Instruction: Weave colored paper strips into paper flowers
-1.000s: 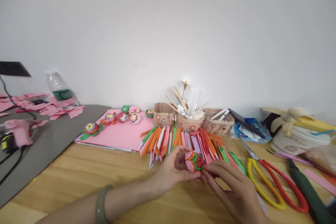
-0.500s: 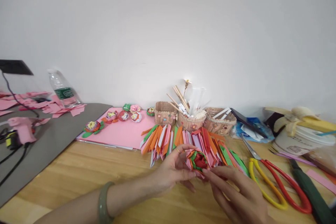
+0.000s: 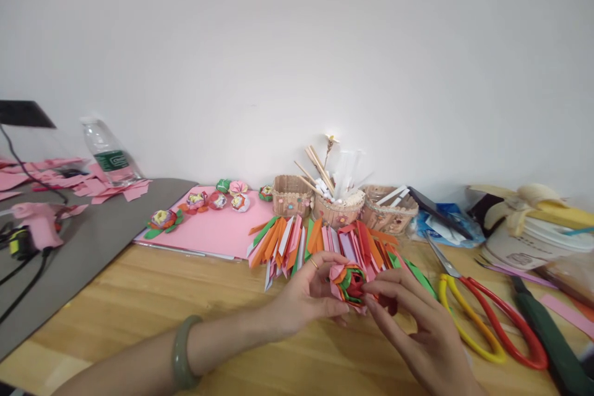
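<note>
The left hand [image 3: 304, 300] is clamped on a paper flower [image 3: 344, 284], its fingers curled behind and its thumb pressed along the near side, with a ring [image 3: 314, 264] on one finger. The right hand [image 3: 420, 328] is partly closed: thumb and forefinger come together at the flower's red centre and touch it, though whether they pinch a petal cannot be told; the other fingers are loosely bent. The flower, layered pink, orange, green and red, is held between the hands over the wooden tabletop [image 3: 185, 284], in front of a row of folded paper strips [image 3: 283, 244] that leaves little room on the far side.

Plain wood runs from the left forearm, with its bangle [image 3: 182, 352], up to the near edge of a pink sheet [image 3: 218, 229], and more shows between and below the wrists. On the right the room narrows: the scissors [image 3: 459, 278] lie just beside the right hand, handles spread, with a green-handled tool [image 3: 545, 331] beyond. Behind the strips, three small baskets [image 3: 291, 198] stand side by side near the wall [image 3: 297, 43]. Far left, a grey surface [image 3: 102, 229] with a slanting edge carries a pink glue gun [image 3: 39, 226].
</note>
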Available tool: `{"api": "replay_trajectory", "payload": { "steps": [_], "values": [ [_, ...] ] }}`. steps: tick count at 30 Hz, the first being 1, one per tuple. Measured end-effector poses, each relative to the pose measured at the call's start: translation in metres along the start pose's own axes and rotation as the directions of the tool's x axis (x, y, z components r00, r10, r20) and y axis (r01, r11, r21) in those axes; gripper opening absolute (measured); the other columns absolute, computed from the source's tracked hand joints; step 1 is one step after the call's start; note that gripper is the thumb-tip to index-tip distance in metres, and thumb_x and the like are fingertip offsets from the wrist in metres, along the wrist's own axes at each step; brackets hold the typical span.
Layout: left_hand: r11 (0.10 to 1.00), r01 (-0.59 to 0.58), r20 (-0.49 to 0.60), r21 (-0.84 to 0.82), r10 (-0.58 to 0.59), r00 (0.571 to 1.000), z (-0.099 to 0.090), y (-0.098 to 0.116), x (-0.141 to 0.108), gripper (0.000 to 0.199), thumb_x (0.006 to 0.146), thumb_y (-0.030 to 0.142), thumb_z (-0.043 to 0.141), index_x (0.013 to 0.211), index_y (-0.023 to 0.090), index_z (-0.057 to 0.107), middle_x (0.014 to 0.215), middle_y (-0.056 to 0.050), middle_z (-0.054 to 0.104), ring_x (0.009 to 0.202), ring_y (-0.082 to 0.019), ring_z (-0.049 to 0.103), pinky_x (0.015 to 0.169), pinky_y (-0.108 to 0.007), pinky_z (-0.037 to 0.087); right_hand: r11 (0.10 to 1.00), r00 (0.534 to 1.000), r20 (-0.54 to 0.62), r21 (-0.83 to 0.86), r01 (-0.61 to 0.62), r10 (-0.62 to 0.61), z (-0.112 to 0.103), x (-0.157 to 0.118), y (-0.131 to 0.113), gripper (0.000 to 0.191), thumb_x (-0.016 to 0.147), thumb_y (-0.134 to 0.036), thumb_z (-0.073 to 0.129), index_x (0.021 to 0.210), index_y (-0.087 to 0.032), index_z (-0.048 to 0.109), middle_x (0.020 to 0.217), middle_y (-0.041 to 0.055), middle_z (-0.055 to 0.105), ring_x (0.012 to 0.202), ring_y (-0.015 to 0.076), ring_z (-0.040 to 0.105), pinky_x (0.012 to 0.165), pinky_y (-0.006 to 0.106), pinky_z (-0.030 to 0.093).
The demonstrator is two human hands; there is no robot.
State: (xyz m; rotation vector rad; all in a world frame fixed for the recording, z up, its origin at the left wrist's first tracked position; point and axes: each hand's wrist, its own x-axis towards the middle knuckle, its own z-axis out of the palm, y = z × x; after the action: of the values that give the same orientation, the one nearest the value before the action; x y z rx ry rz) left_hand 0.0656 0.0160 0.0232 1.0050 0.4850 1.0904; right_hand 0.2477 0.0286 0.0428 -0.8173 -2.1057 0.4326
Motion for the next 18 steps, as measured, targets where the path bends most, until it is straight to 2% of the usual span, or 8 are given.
{"api": "replay_trajectory", "payload": {
  "steps": [5,10,12,16,18],
  "values": [
    [0.996,-0.007,-0.092,0.091,0.016,0.996,0.000,-0.002,0.000,0.048,0.062,0.016,0.074,0.105,0.022,0.052,0.096,-0.001,0.055,0.066,-0.006,0.055,0.052,-0.016,0.049,0.993,0.990,0.103,0.061,-0.098,0.091,0.001,0.004,-0.003,0.008,0.082,-0.022,0.054,0.081,-0.022,0.062,0.079,0.0036,0.061,0.071,0.0157,0.060,0.058,0.023,0.048],
    [0.994,0.035,-0.084,0.101,-0.026,0.996,-0.003,-0.002,0.003,0.052,0.062,0.017,0.074,0.108,0.021,0.053,0.089,-0.001,0.058,0.066,-0.007,0.056,0.056,-0.019,0.048,0.966,0.959,0.200,0.120,-0.229,0.203,-0.002,0.010,-0.005,0.022,0.085,-0.028,0.050,0.067,-0.020,0.061,0.072,0.0027,0.060,0.068,0.0159,0.059,0.060,0.025,0.047],
    [0.993,0.050,-0.096,0.108,-0.039,0.995,-0.003,-0.003,0.003,0.054,0.060,0.017,0.075,0.109,0.020,0.053,0.082,0.000,0.058,0.064,-0.007,0.055,0.057,-0.020,0.047,0.969,0.963,0.170,0.098,-0.226,0.207,-0.002,0.010,-0.005,0.023,0.084,-0.028,0.050,0.065,-0.020,0.061,0.070,0.0027,0.059,0.066,0.0159,0.058,0.058,0.025,0.047],
    [0.990,0.082,-0.162,0.118,-0.063,0.985,0.001,-0.002,0.002,0.054,0.058,0.018,0.076,0.107,0.017,0.054,0.080,0.000,0.059,0.063,-0.007,0.053,0.058,-0.020,0.045,0.997,0.997,0.021,0.012,-0.077,0.077,0.001,0.006,-0.004,0.010,0.079,-0.020,0.055,0.072,-0.020,0.063,0.073,0.0040,0.061,0.066,0.0157,0.059,0.058,0.024,0.047],
    [0.985,0.108,-0.194,0.134,-0.081,0.978,0.004,0.000,0.001,0.054,0.058,0.018,0.076,0.107,0.017,0.054,0.078,0.001,0.059,0.062,-0.007,0.053,0.058,-0.020,0.044,0.999,0.999,0.006,0.002,-0.047,0.047,0.002,0.005,-0.004,0.008,0.078,-0.018,0.056,0.074,-0.020,0.063,0.074,0.0044,0.061,0.066,0.0152,0.059,0.056,0.023,0.047]
  ]
}}
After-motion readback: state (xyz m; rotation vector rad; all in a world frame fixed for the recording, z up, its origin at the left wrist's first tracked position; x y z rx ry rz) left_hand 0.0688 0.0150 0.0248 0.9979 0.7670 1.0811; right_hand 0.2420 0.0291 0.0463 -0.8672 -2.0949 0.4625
